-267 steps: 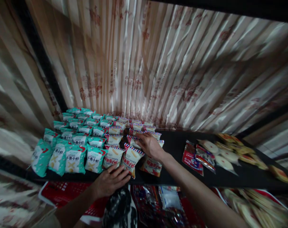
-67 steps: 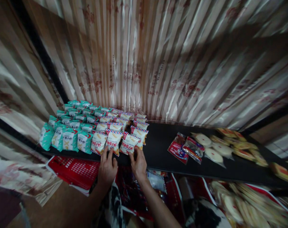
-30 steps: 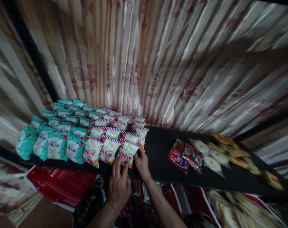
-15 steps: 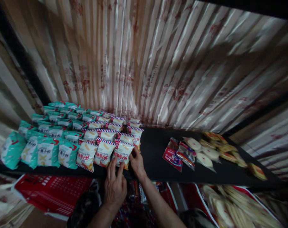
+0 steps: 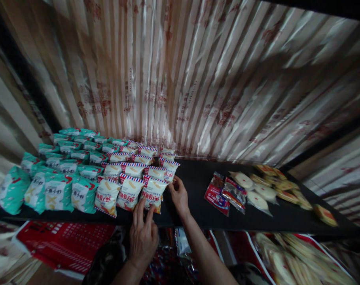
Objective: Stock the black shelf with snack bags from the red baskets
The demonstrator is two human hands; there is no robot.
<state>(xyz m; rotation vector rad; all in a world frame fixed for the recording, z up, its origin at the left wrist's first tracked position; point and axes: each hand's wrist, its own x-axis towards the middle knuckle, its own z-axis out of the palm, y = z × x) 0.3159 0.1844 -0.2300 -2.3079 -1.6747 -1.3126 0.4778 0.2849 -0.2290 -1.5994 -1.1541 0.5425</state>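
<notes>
Rows of small white, red and blue-striped snack bags stand on a black shelf. My left hand is open, its stretched fingers resting against the lower front of the right-hand bag in the front row. Just right of that bag, my right hand has its fingers bent and closed at the lower edge of another striped snack bag farther back. Part of that bag is hidden behind the front ones. Teal snack bags stand in rows on the left.
Red and dark packets, round pale packs and yellow packs lie on the shelf to the right. Below are a red basket and a container of flat pale packs. A striped curtain hangs behind.
My right hand has moved slightly right and away from me, from the front bag's edge to the bag behind. My left hand stays at the front bag.
</notes>
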